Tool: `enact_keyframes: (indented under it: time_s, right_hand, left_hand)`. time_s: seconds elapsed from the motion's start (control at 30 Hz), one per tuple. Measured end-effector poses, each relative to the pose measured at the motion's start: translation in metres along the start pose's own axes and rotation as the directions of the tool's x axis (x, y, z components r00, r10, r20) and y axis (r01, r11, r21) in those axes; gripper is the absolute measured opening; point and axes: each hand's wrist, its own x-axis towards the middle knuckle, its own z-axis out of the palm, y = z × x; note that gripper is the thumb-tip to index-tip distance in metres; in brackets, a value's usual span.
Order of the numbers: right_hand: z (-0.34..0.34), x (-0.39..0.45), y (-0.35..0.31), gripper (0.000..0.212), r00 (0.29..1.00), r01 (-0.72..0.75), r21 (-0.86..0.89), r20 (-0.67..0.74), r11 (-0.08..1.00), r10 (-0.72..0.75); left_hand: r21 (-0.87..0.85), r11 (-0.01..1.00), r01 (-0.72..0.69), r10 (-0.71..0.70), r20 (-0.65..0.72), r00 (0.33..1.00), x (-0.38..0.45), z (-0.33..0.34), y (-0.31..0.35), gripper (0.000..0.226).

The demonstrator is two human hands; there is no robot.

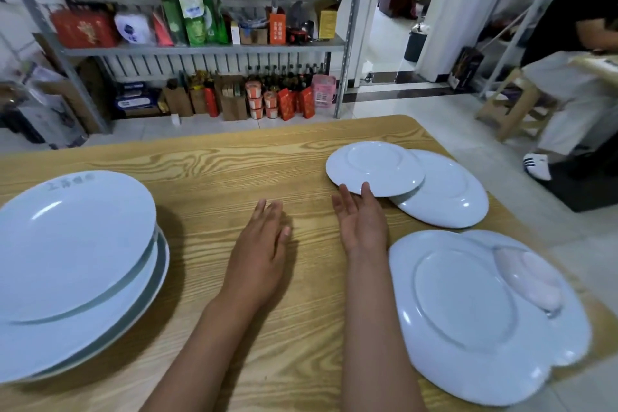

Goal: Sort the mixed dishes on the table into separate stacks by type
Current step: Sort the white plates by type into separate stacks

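Wooden table (214, 170), right hand (363, 221) fingers (366, 189) touching small plate (374, 167) rim

The scene is bright and evenly lit, with daylight washing out the tiled floor (384, 33) past the doorway. Soft shadows fall on the wooden table (207, 170), to the right of the stacked deep plates (77, 257) and beside the left hand (264, 244). Small glare spots glint on the near flat plate (468, 318). Wide-angle distortion bends the shelving (187, 10) and table edges; everything looks slightly soft.
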Motion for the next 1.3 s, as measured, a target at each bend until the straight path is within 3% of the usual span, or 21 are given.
enact_keyframes:
  time_s: [0.23,0.43,0.53,0.63,0.7,0.8,0.93,1.0,1.17,1.3]
  right_hand:
    - [0.011,-0.01,0.013,0.009,0.991,0.135,-0.185,0.033,0.973,-0.131]
    - [0.025,-0.026,0.035,0.01,0.959,0.228,-0.4,0.248,0.888,-0.134]
    - [0.031,-0.037,0.049,0.017,0.924,0.318,-0.511,0.356,0.798,-0.141]
    - [0.032,-0.043,0.061,0.026,0.853,0.506,-0.627,0.464,0.592,-0.238]
    - [0.036,-0.052,0.065,0.016,0.808,0.583,-0.622,0.508,0.522,-0.297]
    - [0.048,-0.069,0.07,0.02,0.772,0.624,-0.563,0.551,0.542,-0.318]
    - [0.05,-0.085,0.069,0.029,0.611,0.786,-0.465,0.682,0.406,-0.401]
    - [0.045,-0.09,0.068,0.034,0.563,0.824,-0.458,0.728,0.335,-0.39]
    - [0.057,-0.123,0.092,0.04,0.504,0.851,-0.411,0.815,0.327,-0.286]
    - [0.073,-0.161,0.116,0.038,0.461,0.856,-0.388,0.872,0.341,-0.164]
  left_hand:
    - [-0.007,1.0,-0.022,0.022,-0.017,1.0,-0.002,-0.002,0.003,0.053]
    - [-0.028,0.999,-0.046,0.041,-0.168,0.985,-0.003,-0.01,0.004,0.048]
    - [-0.044,0.995,-0.084,0.072,-0.224,0.972,-0.005,-0.021,0.005,0.051]
    - [-0.031,0.994,-0.109,0.095,-0.307,0.947,-0.009,-0.036,0.009,0.055]
    - [0.022,0.993,-0.118,0.118,-0.344,0.932,-0.009,-0.043,0.013,0.066]
    - [0.172,0.977,-0.127,0.185,-0.388,0.903,-0.007,-0.055,0.025,0.081]
    - [0.302,0.945,-0.122,0.252,-0.443,0.861,-0.008,-0.085,0.037,0.076]
    - [0.388,0.917,-0.09,0.258,-0.406,0.877,-0.007,-0.098,0.028,0.076]
    - [0.545,0.838,-0.001,0.157,-0.239,0.958,-0.03,-0.154,-0.006,0.047]
    - [0.608,0.785,0.118,0.037,-0.236,0.971,-0.068,-0.202,-0.014,0.05]
